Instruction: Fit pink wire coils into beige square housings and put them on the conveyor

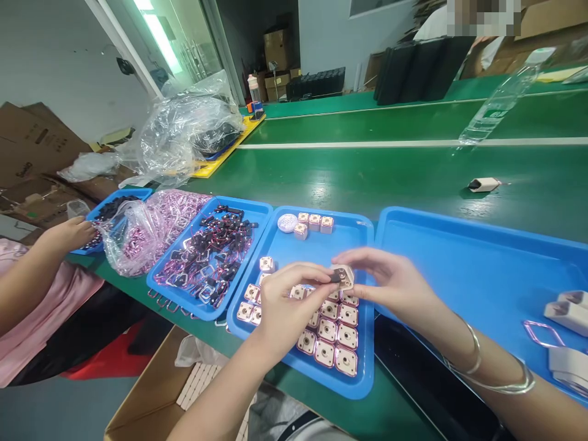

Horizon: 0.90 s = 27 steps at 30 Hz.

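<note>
My left hand (pixel 288 300) pinches a small black part (pixel 337 278) against the end of a cream-coloured square housing (pixel 348 277). From the other side, my right hand (pixel 397 278) grips that housing between thumb and fingers. Both hands are above a blue tray (pixel 367 367) holding rows of similar square housings (pixel 327 331) with pink-edged ends and a central hole. At the tray's far end lie a round white item (pixel 287 223) and several more square pieces (pixel 314 222). My left hand and forearm hide part of the rows.
Left stands a blue tray (pixel 269 214) of black parts with pink wires and metal loops, beside a plastic bag (pixel 133 239) of pink loops. A co-worker's hand (pixel 68 234) reaches in there. Another blue tray (pixel 459 245) on the right holds white housings (pixel 569 315). A bottle (pixel 498 107) stands farther back.
</note>
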Available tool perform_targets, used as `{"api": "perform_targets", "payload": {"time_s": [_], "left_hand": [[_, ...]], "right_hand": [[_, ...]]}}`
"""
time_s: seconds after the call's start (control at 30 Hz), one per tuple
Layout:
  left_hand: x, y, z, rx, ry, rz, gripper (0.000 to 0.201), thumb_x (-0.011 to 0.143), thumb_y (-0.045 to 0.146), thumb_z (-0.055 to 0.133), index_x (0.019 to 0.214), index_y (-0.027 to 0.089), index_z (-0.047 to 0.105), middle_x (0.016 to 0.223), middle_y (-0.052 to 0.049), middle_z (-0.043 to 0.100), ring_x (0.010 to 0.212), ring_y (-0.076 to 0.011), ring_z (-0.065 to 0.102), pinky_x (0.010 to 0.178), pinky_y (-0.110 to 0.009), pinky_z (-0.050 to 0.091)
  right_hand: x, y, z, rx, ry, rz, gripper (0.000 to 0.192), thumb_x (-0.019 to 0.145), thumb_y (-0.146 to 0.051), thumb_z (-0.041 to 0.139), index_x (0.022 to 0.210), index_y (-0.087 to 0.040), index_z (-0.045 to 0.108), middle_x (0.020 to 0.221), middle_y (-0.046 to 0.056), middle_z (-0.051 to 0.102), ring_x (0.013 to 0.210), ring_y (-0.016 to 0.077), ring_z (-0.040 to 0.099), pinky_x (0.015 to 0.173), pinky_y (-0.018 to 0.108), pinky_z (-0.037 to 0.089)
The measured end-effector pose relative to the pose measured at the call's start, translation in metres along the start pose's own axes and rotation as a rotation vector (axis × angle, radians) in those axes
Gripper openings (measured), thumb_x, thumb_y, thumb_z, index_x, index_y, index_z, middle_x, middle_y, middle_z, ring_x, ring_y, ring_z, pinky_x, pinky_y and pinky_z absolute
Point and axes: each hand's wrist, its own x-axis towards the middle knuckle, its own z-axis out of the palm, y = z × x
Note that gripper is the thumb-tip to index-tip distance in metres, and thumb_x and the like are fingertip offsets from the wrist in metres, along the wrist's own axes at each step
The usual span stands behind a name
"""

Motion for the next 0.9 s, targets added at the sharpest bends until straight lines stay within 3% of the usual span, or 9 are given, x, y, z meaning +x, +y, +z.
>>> {"api": "perform_targets", "payload": {"time_s": [0.17, 0.33, 0.47, 0.73, 0.8, 0.9], "left_hand": [[0.002, 0.002, 0.000, 0.106, 0.032, 0.021, 0.011, 0.076, 0.007, 0.071, 0.078, 0.018, 0.072, 0.085, -0.002, 0.070, 0.082, -0.0112, 0.066, 0.076, -0.022, 0.053], [0.000, 0.003, 0.005, 0.099, 0.066, -0.177, 0.005, 0.075, 0.016, 0.074, 0.076, 0.021, 0.072, 0.076, 0.001, 0.070, 0.073, -0.0110, 0.064, 0.063, -0.021, 0.051], [-0.001, 0.005, 0.010, 0.070, 0.079, -0.309, 0.008, 0.073, 0.015, 0.075, 0.078, 0.021, 0.072, 0.075, 0.002, 0.073, 0.069, -0.0115, 0.066, 0.064, -0.021, 0.051], [0.004, 0.002, 0.004, 0.336, -0.147, -0.140, 0.010, 0.082, 0.011, 0.064, 0.081, 0.017, 0.071, 0.082, -0.002, 0.071, 0.076, -0.0138, 0.065, 0.070, -0.025, 0.048], [0.004, 0.001, 0.005, 0.350, -0.140, -0.138, 0.009, 0.082, 0.010, 0.065, 0.081, 0.017, 0.071, 0.081, -0.002, 0.070, 0.075, -0.0140, 0.065, 0.070, -0.026, 0.048], [0.004, 0.003, 0.009, 0.267, -0.038, -0.127, 0.007, 0.078, 0.010, 0.069, 0.082, 0.016, 0.071, 0.084, -0.003, 0.068, 0.073, -0.0123, 0.064, 0.068, -0.023, 0.051]], "right_hand": [[-0.002, 0.001, 0.000, -0.037, 0.006, -0.004, 0.030, 0.065, -0.016, 0.079, 0.093, -0.023, 0.072, 0.097, 0.005, 0.074, 0.096, 0.0254, 0.067, 0.087, 0.038, 0.053], [-0.004, 0.005, 0.003, -0.144, 0.061, -0.060, 0.028, 0.068, -0.016, 0.075, 0.094, -0.023, 0.071, 0.100, 0.005, 0.074, 0.097, 0.0263, 0.066, 0.087, 0.039, 0.052], [-0.007, 0.007, 0.004, -0.249, 0.095, -0.114, 0.026, 0.071, -0.014, 0.071, 0.096, -0.023, 0.070, 0.102, 0.005, 0.073, 0.098, 0.0258, 0.066, 0.087, 0.039, 0.051], [-0.008, 0.011, 0.009, -0.337, 0.094, -0.181, 0.022, 0.074, -0.013, 0.069, 0.094, -0.023, 0.070, 0.099, 0.005, 0.073, 0.097, 0.0252, 0.065, 0.087, 0.039, 0.050], [-0.008, 0.013, 0.009, -0.324, 0.104, -0.165, 0.023, 0.073, -0.012, 0.069, 0.093, -0.022, 0.070, 0.098, 0.006, 0.073, 0.097, 0.0253, 0.065, 0.087, 0.039, 0.051], [-0.009, 0.014, 0.008, -0.250, 0.118, -0.117, 0.026, 0.071, -0.011, 0.070, 0.095, -0.022, 0.069, 0.099, 0.006, 0.072, 0.096, 0.0244, 0.066, 0.086, 0.037, 0.053]]}}
